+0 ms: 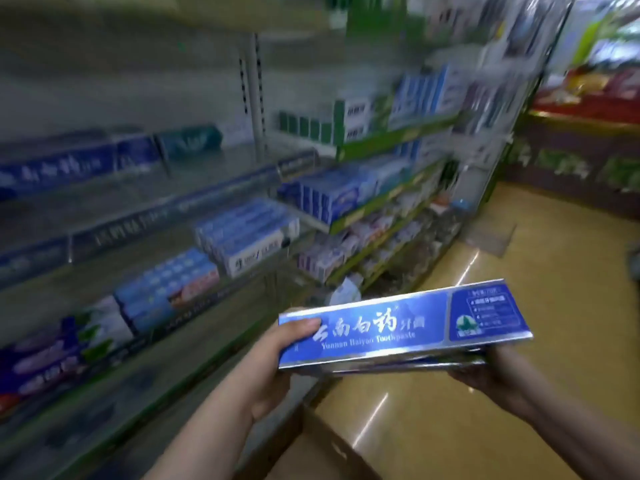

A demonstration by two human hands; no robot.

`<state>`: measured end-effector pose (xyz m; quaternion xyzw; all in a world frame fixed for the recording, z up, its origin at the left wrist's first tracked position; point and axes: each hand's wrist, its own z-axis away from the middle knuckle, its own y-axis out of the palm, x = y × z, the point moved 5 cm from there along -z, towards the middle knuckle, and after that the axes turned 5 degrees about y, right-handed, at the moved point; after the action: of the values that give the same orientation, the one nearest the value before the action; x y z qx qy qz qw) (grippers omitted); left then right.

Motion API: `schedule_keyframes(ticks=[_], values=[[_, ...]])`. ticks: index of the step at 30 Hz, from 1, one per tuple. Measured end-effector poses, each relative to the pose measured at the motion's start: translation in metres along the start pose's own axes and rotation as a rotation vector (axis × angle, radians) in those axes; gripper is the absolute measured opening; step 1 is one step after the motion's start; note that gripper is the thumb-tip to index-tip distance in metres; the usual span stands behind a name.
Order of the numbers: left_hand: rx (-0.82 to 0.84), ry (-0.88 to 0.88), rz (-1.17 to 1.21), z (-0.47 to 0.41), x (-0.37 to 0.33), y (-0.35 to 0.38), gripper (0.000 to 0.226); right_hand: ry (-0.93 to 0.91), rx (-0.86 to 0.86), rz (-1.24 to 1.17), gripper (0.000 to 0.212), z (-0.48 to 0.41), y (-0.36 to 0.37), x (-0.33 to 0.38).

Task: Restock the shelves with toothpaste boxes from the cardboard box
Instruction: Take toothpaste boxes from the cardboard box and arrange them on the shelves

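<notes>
A long blue toothpaste box (398,327) with white lettering is held level in front of me, with at least one more box stacked under it. My left hand (277,362) grips its left end, thumb on the printed face. My right hand (491,372) holds the stack from below at the right end, its fingers mostly hidden. The shelves (166,209) rise on the left, blurred, with rows of blue toothpaste boxes (242,233). A corner of the cardboard box (322,448) shows at the bottom, between my arms.
Green-edged shelves (388,199) with more boxed goods run away to the right of the near bay. A shiny yellow floor (519,258) stretches to the right. A dark display stand (581,157) with red goods on top stands at the far right.
</notes>
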<state>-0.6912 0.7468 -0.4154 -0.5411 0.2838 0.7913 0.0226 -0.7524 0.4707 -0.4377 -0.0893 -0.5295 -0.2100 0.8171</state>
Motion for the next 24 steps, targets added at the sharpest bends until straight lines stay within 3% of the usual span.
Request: schedule_keyframes(ticks=[3, 7, 11, 24], values=[[0.016, 0.042, 0.014, 0.011, -0.056, 0.028, 0.038, -0.065, -0.002, -0.011, 0.021, 0.025, 0.006, 0.069], [0.045, 0.113, 0.011, 0.036, -0.12, 0.053, 0.03, -0.166, 0.048, -0.016, 0.021, 0.053, 0.023, 0.139], [-0.027, 0.136, 0.032, 0.068, -0.167, 0.058, 0.045, -0.216, 0.104, -0.042, 0.021, 0.079, 0.048, 0.179], [-0.299, 0.368, 0.079, 0.19, -0.259, 0.003, 0.056, -0.219, 0.377, 0.022, 0.017, 0.134, 0.187, 0.234]])
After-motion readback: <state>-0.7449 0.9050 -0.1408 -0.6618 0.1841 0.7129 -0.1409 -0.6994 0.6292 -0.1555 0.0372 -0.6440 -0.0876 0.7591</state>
